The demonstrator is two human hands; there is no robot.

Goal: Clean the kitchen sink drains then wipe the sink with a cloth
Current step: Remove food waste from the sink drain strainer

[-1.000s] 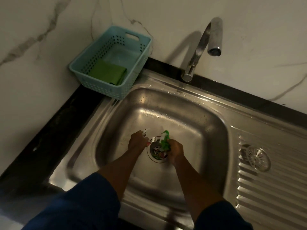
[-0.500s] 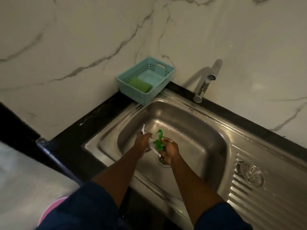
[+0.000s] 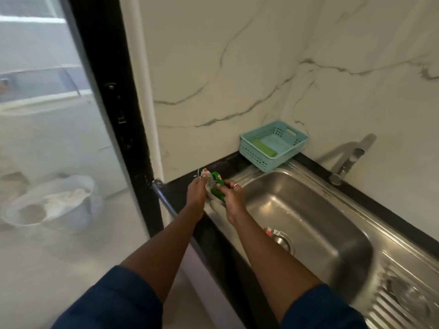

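Mostly wrappers: green and white scraps (image 3: 215, 186) pinched between both hands, above the sink's left rim, long axis slanting from upper left to lower right.
Writing: a red patch on the green one, too blurred to read.
Left hand (image 3: 197, 189): closed on the white scrap.
Right hand (image 3: 234, 194): closed on the green one.
Sink (image 3: 320, 210): more scraps (image 3: 270, 232) beside the drain (image 3: 283, 241).
Basket (image 3: 273, 146): on the counter (image 3: 225, 163), green sponge (image 3: 263, 148) inside.

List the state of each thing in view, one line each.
Left hand: shut on wrappers.
Right hand: shut on wrappers.
Wrappers: held over the sink's left rim.
Drain: some litter beside it.
Sink: no standing water.
Tap: off.
Basket: upright, green pad inside.
Pad: lying flat.
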